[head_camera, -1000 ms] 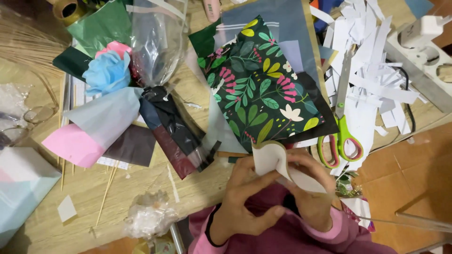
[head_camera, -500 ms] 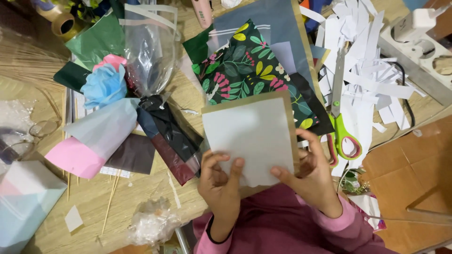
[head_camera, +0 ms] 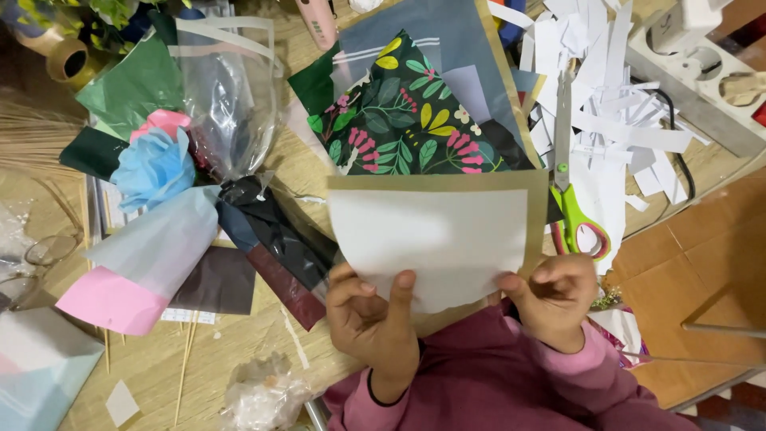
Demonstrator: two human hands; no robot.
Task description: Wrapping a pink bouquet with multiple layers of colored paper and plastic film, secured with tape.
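Note:
I hold a sheet of paper (head_camera: 435, 239), white in the middle with a tan border, flat and spread in front of me. My left hand (head_camera: 371, 319) grips its lower left edge, thumb on top. My right hand (head_camera: 554, 295) grips its lower right corner. Behind the sheet lies dark floral-print paper (head_camera: 399, 120) with green, yellow and pink leaves. My pink sleeves show at the bottom of the view.
Green-handled scissors (head_camera: 570, 191) lie right of the sheet on a heap of white paper strips (head_camera: 614, 104). At the left are a wrapped bouquet with a blue paper flower (head_camera: 155, 168), clear cellophane (head_camera: 227, 96), dark wrapping (head_camera: 279, 247) and thin wooden sticks (head_camera: 187, 363). A white power strip (head_camera: 702, 72) sits far right.
A second ago the paper was folded small between my hands. It has since been opened out flat and raised toward the camera, covering more of the floral paper.

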